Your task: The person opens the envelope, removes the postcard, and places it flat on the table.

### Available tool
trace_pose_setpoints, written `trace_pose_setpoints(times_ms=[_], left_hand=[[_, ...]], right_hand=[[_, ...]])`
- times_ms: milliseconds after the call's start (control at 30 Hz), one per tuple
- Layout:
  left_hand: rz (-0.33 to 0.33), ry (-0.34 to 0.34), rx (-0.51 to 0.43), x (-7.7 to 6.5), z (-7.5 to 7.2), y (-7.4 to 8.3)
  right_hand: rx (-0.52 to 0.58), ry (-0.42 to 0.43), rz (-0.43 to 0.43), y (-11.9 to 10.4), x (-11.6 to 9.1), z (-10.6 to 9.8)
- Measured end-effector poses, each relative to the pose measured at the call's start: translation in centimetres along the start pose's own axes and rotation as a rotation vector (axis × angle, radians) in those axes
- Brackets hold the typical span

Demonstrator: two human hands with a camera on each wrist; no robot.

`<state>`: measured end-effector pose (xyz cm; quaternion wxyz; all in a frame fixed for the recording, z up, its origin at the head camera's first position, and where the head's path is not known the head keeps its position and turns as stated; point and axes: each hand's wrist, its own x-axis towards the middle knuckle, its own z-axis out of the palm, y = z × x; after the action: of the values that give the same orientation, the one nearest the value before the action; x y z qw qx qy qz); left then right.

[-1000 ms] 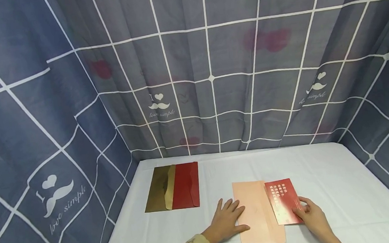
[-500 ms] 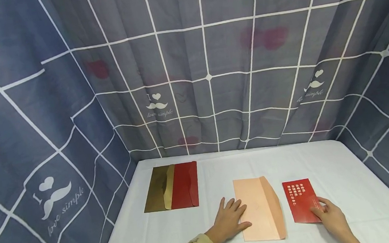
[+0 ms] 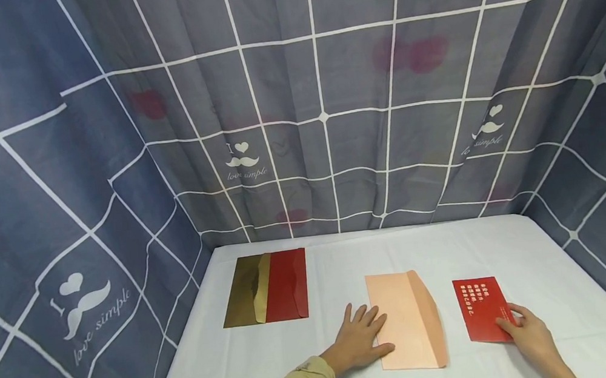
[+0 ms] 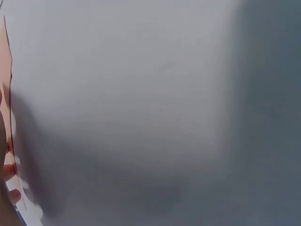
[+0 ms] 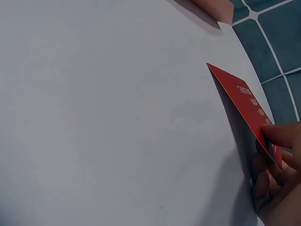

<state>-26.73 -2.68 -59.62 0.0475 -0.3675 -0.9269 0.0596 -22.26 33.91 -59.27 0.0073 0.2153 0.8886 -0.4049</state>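
On the white-covered table lies a peach envelope [image 3: 395, 320], its long flap on the right side lifted open. My left hand [image 3: 357, 337] rests on the envelope's left edge with its fingers spread. To the right of the envelope, my right hand [image 3: 531, 334] pinches a red card [image 3: 481, 309] printed with light characters by its lower right edge. In the right wrist view the thumb lies on top of the card [image 5: 244, 103], which is tilted with one edge above the cloth. Only a sliver of envelope [image 4: 5, 70] and some fingertips show in the left wrist view.
At the table's back left lie a gold envelope [image 3: 243, 292] and a dark red envelope [image 3: 290, 284], side by side with flaps to the right. Grey-blue grid curtains [image 3: 294, 92] stand behind and at both sides of the white tabletop [image 3: 337, 259].
The right hand has carried the red card to the right, off the peach envelope, and the envelope's flap has risen. The left hand stays on the envelope, which has shifted slightly.
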Motion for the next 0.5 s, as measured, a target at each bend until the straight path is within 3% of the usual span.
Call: trace_pose_setpoints(times_ms=[333,500], left_hand=[[-0.001,-0.088,0.01,0.9,-0.9,1.8],[0.008,-0.102,0.018,1.2,-1.4,2.6]], right_hand=[[-0.004,0.061,0.042,0.7,-0.2,-1.1],[-0.011,0.098,0.047,0.9,-0.4,-1.5]])
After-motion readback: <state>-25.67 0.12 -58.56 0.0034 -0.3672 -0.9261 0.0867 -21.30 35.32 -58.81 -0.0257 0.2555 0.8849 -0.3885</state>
